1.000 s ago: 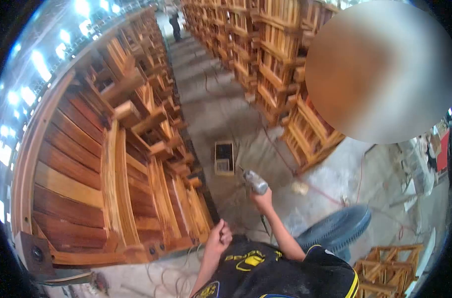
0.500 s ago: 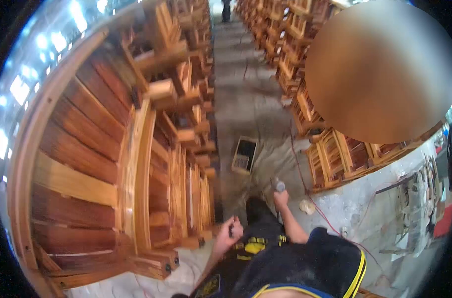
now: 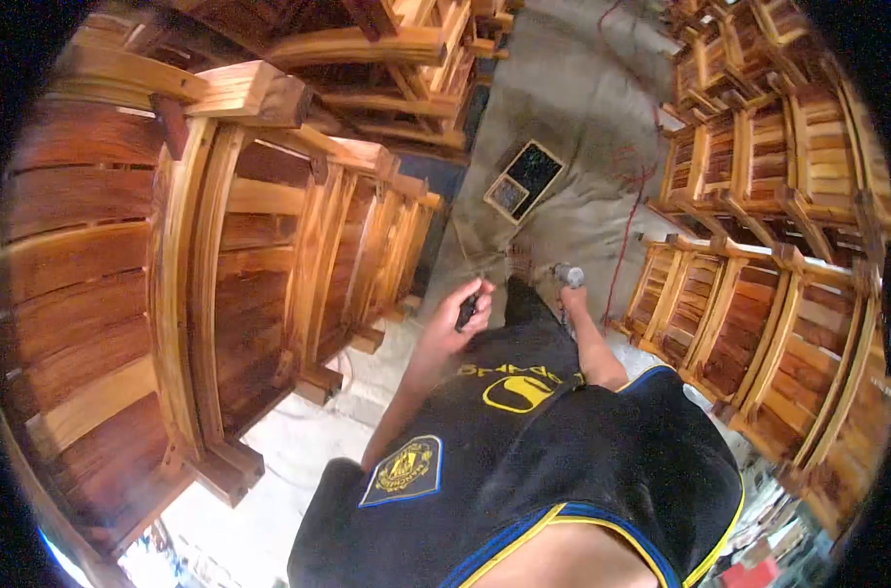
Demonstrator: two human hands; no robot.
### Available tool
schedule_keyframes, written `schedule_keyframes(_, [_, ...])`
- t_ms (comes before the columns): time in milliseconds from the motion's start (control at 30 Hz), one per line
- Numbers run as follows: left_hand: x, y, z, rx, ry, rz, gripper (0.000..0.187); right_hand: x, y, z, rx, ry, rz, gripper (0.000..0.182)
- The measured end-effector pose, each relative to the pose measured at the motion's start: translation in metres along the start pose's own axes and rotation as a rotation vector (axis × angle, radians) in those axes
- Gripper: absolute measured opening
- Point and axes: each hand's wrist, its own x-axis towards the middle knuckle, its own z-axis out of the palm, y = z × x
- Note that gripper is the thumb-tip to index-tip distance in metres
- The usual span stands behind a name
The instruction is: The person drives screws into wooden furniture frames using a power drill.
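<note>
My left hand (image 3: pixel 452 321) is in front of my chest, fingers curled around a small black object (image 3: pixel 468 312) whose kind I cannot make out. Lower down and to the right, my right hand (image 3: pixel 575 302) grips a pistol-shaped power tool (image 3: pixel 568 275) with a silver-grey head. Its handle is mostly hidden by the fingers. A shallow wooden box (image 3: pixel 541 195) lies on the floor ahead, with many small dark pieces in one compartment and greyish ones in the smaller compartment. Neither hand touches the slatted wooden furniture (image 3: pixel 186 284) on my left.
Stacked wooden frames (image 3: pixel 724 304) line the right side, and more stacks (image 3: pixel 386 49) rise at the far left. A cloth-like grey covering (image 3: pixel 582 108) lies along the aisle. A thin red hose or cord (image 3: pixel 626 240) runs over it near the right stack.
The view has tilted down and turned, so the box and both hands appear higher in the picture. My left hand has come up, showing the black object more clearly. The right hand still grips the tool.
</note>
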Motion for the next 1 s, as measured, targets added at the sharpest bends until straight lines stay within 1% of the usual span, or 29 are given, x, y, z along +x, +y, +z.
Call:
schedule_keyframes(67, [0.015, 0.006, 0.007, 0.025, -0.09, 0.058, 0.021, 0.067, 0.057, 0.012, 0.187, -0.104, 0.13, 0.02])
schedule_keyframes(100, [0.019, 0.009, 0.01, 0.043, -0.138, 0.087, 0.021, 0.066, 0.052, 0.006, 0.115, -0.117, 0.1, 0.02])
schedule_keyframes(167, [0.028, 0.02, 0.011, 0.056, -0.17, 0.129, 0.023, 0.065, 0.042, -0.007, -0.029, -0.136, 0.037, 0.021])
schedule_keyframes(200, [0.031, 0.025, 0.009, 0.076, -0.208, 0.157, 0.025, 0.102, 0.078, 0.005, -0.104, -0.064, -0.048, 0.021])
schedule_keyframes(267, [0.03, 0.034, 0.009, 0.097, -0.203, 0.211, 0.028, 0.171, 0.144, 0.028, -0.271, 0.101, -0.201, 0.021])
schedule_keyframes(300, [0.031, 0.041, 0.01, 0.109, -0.206, 0.239, 0.03, 0.139, 0.103, 0.011, -0.29, 0.028, -0.174, 0.02])
schedule_keyframes(367, [0.027, 0.05, 0.009, 0.106, -0.106, 0.333, 0.031, 0.073, 0.016, -0.027, -0.33, -0.121, -0.123, 0.018])
schedule_keyframes(400, [0.025, 0.054, 0.006, 0.104, -0.056, 0.372, 0.032, 0.078, 0.014, -0.029, -0.289, -0.178, -0.088, 0.018])
schedule_keyframes(467, [0.027, 0.064, -0.008, 0.043, -0.066, 0.408, 0.032, 0.105, 0.027, -0.024, -0.196, -0.281, -0.014, 0.018])
schedule_keyframes(533, [0.025, 0.067, -0.03, -0.023, -0.031, 0.405, 0.031, 0.074, -0.006, -0.034, -0.262, -0.292, -0.024, 0.019])
schedule_keyframes(567, [0.023, 0.071, -0.04, 0.013, 0.04, 0.392, 0.031, 0.069, -0.032, -0.033, -0.288, -0.293, -0.048, 0.02])
schedule_keyframes(600, [0.022, 0.08, -0.045, 0.06, 0.05, 0.357, 0.029, 0.075, -0.053, -0.021, -0.276, -0.249, -0.095, 0.02])
schedule_keyframes(667, [0.024, 0.085, -0.064, 0.11, 0.058, 0.368, 0.025, 0.066, -0.049, -0.018, -0.305, -0.189, -0.152, 0.021])
schedule_keyframes(767, [0.032, 0.091, -0.097, 0.122, 0.038, 0.431, 0.024, 0.045, -0.097, -0.03, -0.622, -0.154, -0.261, 0.024])
schedule_keyframes(833, [0.029, 0.097, -0.096, 0.035, -0.006, 0.437, 0.025, 0.032, -0.132, -0.061, -0.881, -0.081, -0.552, 0.032])
schedule_keyframes(867, [0.03, 0.098, -0.094, -0.011, -0.03, 0.436, 0.025, 0.038, -0.149, -0.085, -0.999, -0.125, -0.499, 0.033])
schedule_keyframes(900, [0.031, 0.098, -0.089, 0.003, 0.03, 0.451, 0.027, 0.045, -0.169, -0.113, -1.123, -0.175, -0.438, 0.035])
schedule_keyframes(933, [0.033, 0.097, -0.091, 0.01, 0.017, 0.447, 0.027, 0.036, -0.194, -0.143, -1.133, -0.167, -0.476, 0.033])
schedule_keyframes(967, [0.038, 0.098, -0.093, 0.016, 0.005, 0.449, 0.027, 0.045, -0.203, -0.176, -1.24, -0.051, -0.61, 0.028])
schedule_keyframes(1000, [0.042, 0.098, -0.094, 0.022, -0.003, 0.453, 0.027, 0.057, -0.223, -0.209, -1.437, -0.029, -0.513, 0.03])
